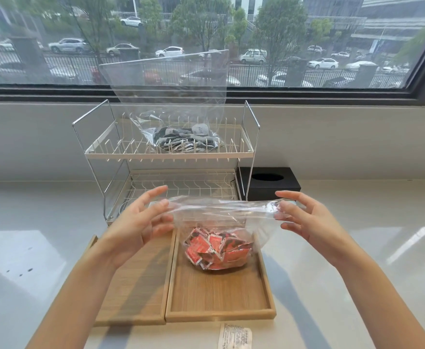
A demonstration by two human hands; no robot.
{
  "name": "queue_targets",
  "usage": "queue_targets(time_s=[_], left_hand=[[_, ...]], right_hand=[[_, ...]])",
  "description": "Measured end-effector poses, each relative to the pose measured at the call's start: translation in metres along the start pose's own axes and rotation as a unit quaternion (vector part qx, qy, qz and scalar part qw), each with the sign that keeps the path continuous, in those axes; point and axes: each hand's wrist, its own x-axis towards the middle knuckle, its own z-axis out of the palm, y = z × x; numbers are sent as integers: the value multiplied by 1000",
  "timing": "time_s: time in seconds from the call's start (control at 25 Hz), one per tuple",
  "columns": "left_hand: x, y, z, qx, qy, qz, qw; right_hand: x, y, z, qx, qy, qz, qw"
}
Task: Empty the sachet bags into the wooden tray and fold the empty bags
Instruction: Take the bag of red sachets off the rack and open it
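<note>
A clear plastic bag (221, 215) with red sachets (216, 250) in its bottom stands on the right wooden tray (219, 316). My left hand (140, 222) and my right hand (304, 217) hold the bag's top edge at its two ends, thumb and fingers pinching the plastic, and stretch the mouth wide. A second wooden tray (133, 285) lies to the left, partly under my left forearm. Another clear bag (171, 96) with grey sachets (186, 142) stands upright on the top shelf of the white dish rack (168, 154).
A black tissue box (269, 182) sits right of the rack on the white counter. A printed paper slip (235, 336) lies at the counter's front edge. A window runs along the back wall.
</note>
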Motion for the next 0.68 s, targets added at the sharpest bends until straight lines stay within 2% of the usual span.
queue_targets(time_s=[0.16,0.36,0.68], left_hand=[[5,17,5,109,38,79,990],[11,51,8,149,76,176,970],[19,77,6,150,79,218,961]], right_hand=[[7,-18,2,-9,24,-42,999],[23,-55,4,-19,36,-99,994],[45,-80,6,-34,4,-107,994]])
